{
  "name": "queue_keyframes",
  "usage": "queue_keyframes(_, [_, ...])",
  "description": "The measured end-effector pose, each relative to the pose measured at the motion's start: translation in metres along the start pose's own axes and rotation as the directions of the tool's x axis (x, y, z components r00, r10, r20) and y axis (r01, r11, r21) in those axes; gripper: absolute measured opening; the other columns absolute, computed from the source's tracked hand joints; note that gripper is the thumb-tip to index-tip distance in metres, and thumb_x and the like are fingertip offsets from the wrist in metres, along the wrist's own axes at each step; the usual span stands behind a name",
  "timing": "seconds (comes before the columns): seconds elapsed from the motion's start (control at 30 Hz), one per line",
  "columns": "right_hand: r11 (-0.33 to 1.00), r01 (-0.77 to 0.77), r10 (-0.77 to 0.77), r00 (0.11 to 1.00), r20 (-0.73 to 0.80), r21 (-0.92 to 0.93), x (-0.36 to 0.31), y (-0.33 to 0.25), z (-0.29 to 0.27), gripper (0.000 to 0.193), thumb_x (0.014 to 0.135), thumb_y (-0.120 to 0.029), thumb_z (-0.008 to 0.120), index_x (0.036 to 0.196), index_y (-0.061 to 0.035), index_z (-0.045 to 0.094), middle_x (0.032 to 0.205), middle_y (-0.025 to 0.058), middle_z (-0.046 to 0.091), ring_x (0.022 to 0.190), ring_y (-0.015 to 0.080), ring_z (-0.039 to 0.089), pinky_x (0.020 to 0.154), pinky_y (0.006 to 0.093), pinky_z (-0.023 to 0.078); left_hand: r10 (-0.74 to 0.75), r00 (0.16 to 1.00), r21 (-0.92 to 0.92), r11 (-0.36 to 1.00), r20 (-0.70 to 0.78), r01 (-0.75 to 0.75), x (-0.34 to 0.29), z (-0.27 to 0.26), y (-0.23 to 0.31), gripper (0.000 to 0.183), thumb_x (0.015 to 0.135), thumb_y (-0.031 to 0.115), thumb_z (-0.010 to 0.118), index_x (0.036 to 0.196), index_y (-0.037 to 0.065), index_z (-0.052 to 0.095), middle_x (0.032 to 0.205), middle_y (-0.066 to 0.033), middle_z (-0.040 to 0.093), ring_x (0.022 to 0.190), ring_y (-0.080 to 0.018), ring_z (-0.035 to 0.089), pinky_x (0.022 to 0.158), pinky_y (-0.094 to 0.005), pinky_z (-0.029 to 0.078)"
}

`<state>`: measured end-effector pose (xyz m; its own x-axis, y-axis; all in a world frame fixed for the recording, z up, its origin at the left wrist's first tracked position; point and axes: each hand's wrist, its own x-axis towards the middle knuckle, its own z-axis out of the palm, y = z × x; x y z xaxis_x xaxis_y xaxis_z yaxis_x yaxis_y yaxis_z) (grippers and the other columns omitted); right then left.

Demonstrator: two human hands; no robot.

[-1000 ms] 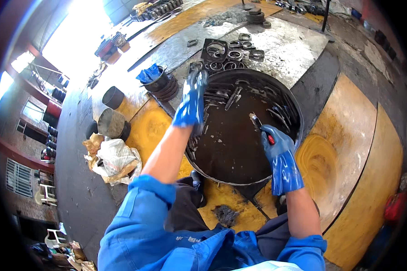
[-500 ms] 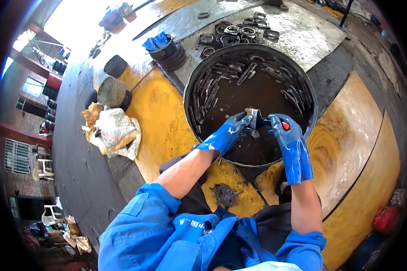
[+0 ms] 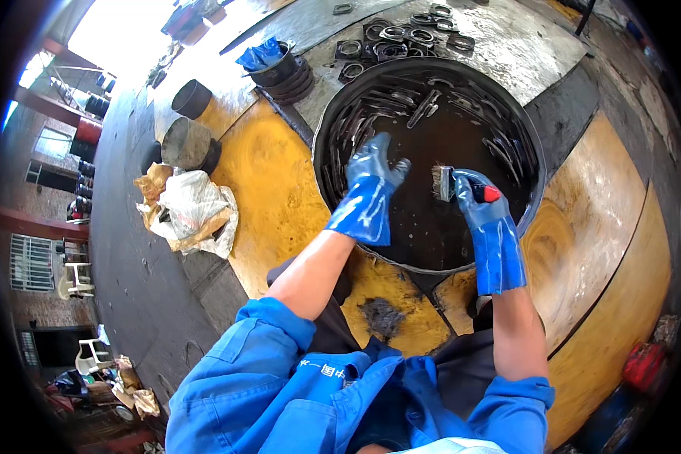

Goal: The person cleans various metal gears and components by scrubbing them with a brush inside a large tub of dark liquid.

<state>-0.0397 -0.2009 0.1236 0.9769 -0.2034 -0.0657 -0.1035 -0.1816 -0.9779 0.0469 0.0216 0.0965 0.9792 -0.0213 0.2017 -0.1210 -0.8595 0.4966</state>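
A large round dark tub [image 3: 319, 155] stands before me, holding murky brown liquid. Metal ring-shaped parts [image 3: 424, 108] lean in it along the far, left and right walls. Over the left side of the liquid is my left hand [image 3: 376, 170], in a blue rubber glove, with thumb and fingers apart and nothing in it. It is nearest to the parts at the left wall. My right hand [image 3: 478, 200], gloved the same way, grips a flat paintbrush [image 3: 443, 184] by its red-ended handle. The bristles point left above the liquid.
Several dark ring parts [image 3: 392, 51] lie on the metal sheet beyond the tub. To the left stand a bucket with a blue bag [image 3: 261, 57], a dark pot [image 3: 191, 100], a worn metal container [image 3: 187, 142] and a white sack [image 3: 197, 208]. A grey clump [image 3: 382, 316] lies near my knees.
My left hand has left the brush and moved up and left over the tub, its fingers spreading. The brush stays in my right hand, now turned with its bristles to the left.
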Motion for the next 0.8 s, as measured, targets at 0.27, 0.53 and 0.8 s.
queue_keyframes(0.27, [0.89,0.19,-0.201,0.979,0.017,-0.415,0.0,0.017,-0.002,0.021,0.093,-0.025,0.073,0.112,-0.016,0.076,0.104,0.0133,0.076,0.098,0.0325,0.074,0.087,0.0396,0.058,-0.163,0.985,0.207,0.967,0.052,0.149,0.03,-0.028,-0.06,0.059,0.087,0.039,0.077,0.137,0.009,0.064,0.124,-0.0215,0.072,0.116,-0.0373,0.069,0.101,-0.0434,0.054])
queue_keyframes(0.53, [0.836,0.156,-0.207,0.978,-0.037,-0.526,-0.009,-0.003,-0.014,0.023,0.091,-0.029,0.073,0.113,-0.0204,0.076,0.105,0.01,0.077,0.098,0.0344,0.073,0.088,0.0429,0.059,-0.1,0.97,0.132,0.989,0.222,0.072,0.025,-0.027,-0.07,0.051,0.091,0.04,0.074,0.134,0.011,0.068,0.114,-0.0154,0.077,0.107,-0.0303,0.074,0.095,-0.0369,0.057])
queue_keyframes(0.8, [0.847,0.196,-0.252,0.966,-0.05,-0.494,-0.015,-0.008,-0.017,0.021,0.091,-0.028,0.074,0.11,-0.0191,0.075,0.103,0.0105,0.077,0.095,0.0339,0.073,0.085,0.0423,0.059,-0.289,0.92,0.498,0.858,0.264,0.126,0.027,-0.023,-0.048,0.068,0.087,0.049,0.074,0.146,0.019,0.057,0.135,-0.0152,0.069,0.125,-0.035,0.065,0.107,-0.0443,0.05])
